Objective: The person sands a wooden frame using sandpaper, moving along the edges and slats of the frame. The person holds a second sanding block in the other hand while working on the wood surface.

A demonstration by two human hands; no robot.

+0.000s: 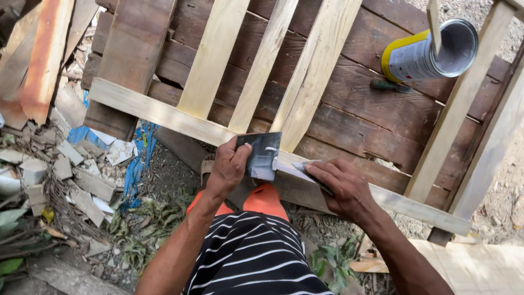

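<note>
A pale wooden frame point(164, 113) of slats and rails lies across dark planks. My left hand point(228, 165) grips a flat dark metal plate point(261, 154) smeared with grey filler, held against the frame's near rail. My right hand point(341, 187) holds a putty knife point(303, 168) whose grey-coated blade rests on the same rail, just right of the plate. Its handle is hidden under my fingers.
An open tin can point(431, 52) with a yellow band and a stick in it lies on the planks at the upper right, a green-handled screwdriver point(388, 85) beside it. Broken wood scraps and rubble point(65, 169) pile up at the left. Dirt and leaves cover the ground below.
</note>
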